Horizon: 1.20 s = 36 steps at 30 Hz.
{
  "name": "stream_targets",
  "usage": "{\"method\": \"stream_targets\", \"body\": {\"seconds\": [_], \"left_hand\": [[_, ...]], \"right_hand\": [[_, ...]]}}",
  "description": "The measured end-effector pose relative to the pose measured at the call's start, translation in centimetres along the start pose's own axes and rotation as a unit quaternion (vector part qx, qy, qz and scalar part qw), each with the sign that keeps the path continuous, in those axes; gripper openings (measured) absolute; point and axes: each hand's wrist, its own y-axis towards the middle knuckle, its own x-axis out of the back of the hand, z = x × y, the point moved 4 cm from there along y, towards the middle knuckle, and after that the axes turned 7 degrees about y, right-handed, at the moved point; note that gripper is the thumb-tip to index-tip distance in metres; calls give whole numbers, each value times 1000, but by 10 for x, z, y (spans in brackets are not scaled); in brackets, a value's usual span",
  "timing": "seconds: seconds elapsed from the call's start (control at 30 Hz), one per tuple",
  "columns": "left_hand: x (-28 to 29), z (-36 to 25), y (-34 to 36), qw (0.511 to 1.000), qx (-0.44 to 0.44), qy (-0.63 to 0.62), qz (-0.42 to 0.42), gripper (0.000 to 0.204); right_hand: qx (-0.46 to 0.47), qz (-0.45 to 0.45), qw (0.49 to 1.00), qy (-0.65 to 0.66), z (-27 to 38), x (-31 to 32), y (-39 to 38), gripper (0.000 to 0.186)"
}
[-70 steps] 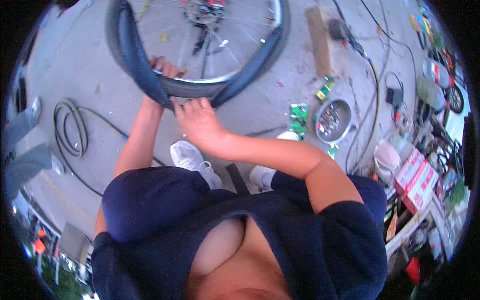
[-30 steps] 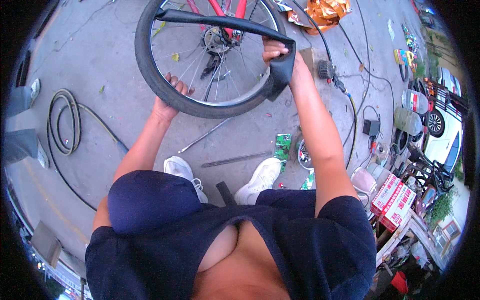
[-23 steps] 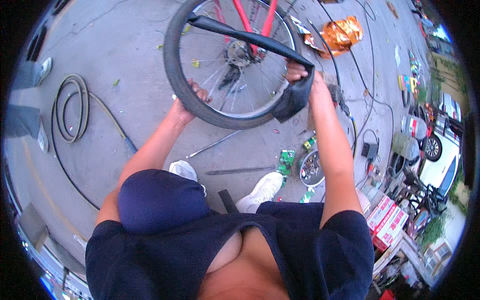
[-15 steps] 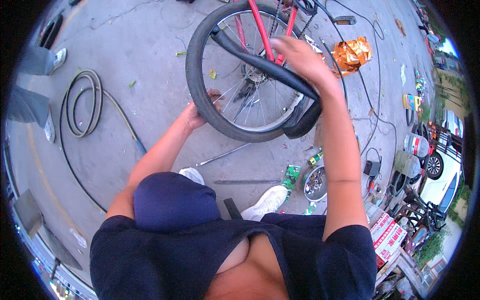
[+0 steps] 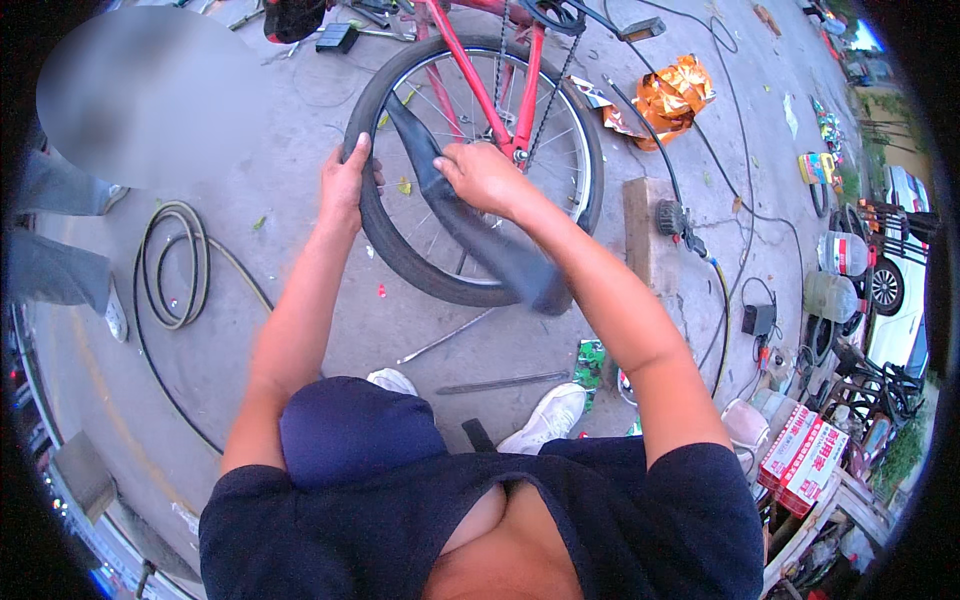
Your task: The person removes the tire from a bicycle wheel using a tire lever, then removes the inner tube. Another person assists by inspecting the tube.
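Note:
My left hand grips the bicycle tyre at the left side of the wheel, thumb outside and fingers reaching behind it. My right hand is closed on a limp black inner tube, which hangs diagonally across the spokes, from the wheel's upper left down past the rim at lower right, its lower end blurred. Just above my right hand, the red bicycle frame meets the hub, beside a hanging chain.
A coiled hose lies left, near another person's legs. Right are a wooden block, pump-like tool, cables, orange foil, jugs, a red-white carton and a white car. Thin metal bars lie by my shoes.
My left hand has moved up the tyre's left side. My right hand has moved left and inward along the tube, pulling its upper part more upright. More of the red frame shows.

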Motion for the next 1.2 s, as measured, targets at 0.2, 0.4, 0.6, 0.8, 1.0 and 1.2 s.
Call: {"method": "stream_targets", "body": {"seconds": [0.2, 0.4, 0.6, 0.8, 1.0, 1.2], "left_hand": [[-12, -1, -16, 997, 21, -47, -51, 31], [-3, 10, 1, 998, -11, -40, -50, 37], [-11, 9, 0, 995, -19, -49, -85, 34], [-9, 7, 5, 992, -11, -61, -105, 34], [-5, 10, 18, 998, -19, -25, -56, 40], [25, 18, -4, 987, 61, -77, 129, 65]], "right_hand": [[-30, 34, 989, -138, -7, 47, -17, 27], [21, 119, 989, -82, -18, 103, -53, 25], [5, 136, 989, 56, 2, 36, -110, 24], [-36, 167, 983, 63, 14, -23, -164, 24], [-4, 124, 973, 193, 29, -68, -147, 25], [43, -74, 948, 307, 77, -75, 1, 32]]}}
